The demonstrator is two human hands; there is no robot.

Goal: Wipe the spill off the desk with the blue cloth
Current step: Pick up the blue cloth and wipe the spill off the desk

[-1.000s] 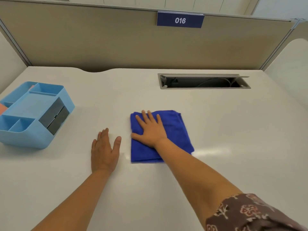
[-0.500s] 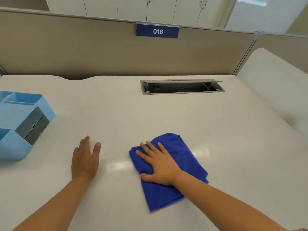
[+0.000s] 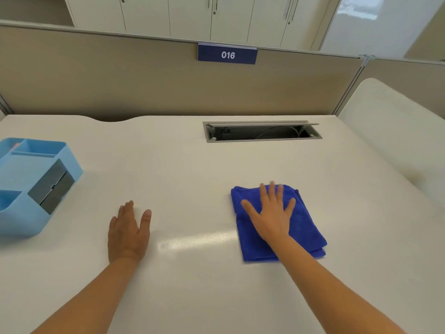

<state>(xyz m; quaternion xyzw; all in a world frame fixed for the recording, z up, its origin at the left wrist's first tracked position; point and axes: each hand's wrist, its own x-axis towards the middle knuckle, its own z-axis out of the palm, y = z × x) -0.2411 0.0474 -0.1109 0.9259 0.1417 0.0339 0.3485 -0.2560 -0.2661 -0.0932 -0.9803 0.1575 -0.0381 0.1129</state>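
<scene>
The folded blue cloth [image 3: 305, 227] lies flat on the white desk [image 3: 187, 169], right of centre. My right hand [image 3: 273, 213] presses down on it, palm flat and fingers spread, covering its left half. My left hand [image 3: 127, 232] rests palm-down on the bare desk to the left, holding nothing. Between the two hands runs a glossy streak [image 3: 197, 239]; I cannot tell whether it is liquid or reflected light.
A light blue desk organiser [image 3: 31, 184] stands at the left edge. An open cable slot [image 3: 262, 131] is cut into the desk at the back. A beige partition with a "016" sign [image 3: 227, 54] closes off the far side. Another desk [image 3: 395, 141] adjoins on the right.
My right hand has slid the cloth to the right and away from me and turned it straighter. My left hand has stayed flat on the desk. The view has tilted up.
</scene>
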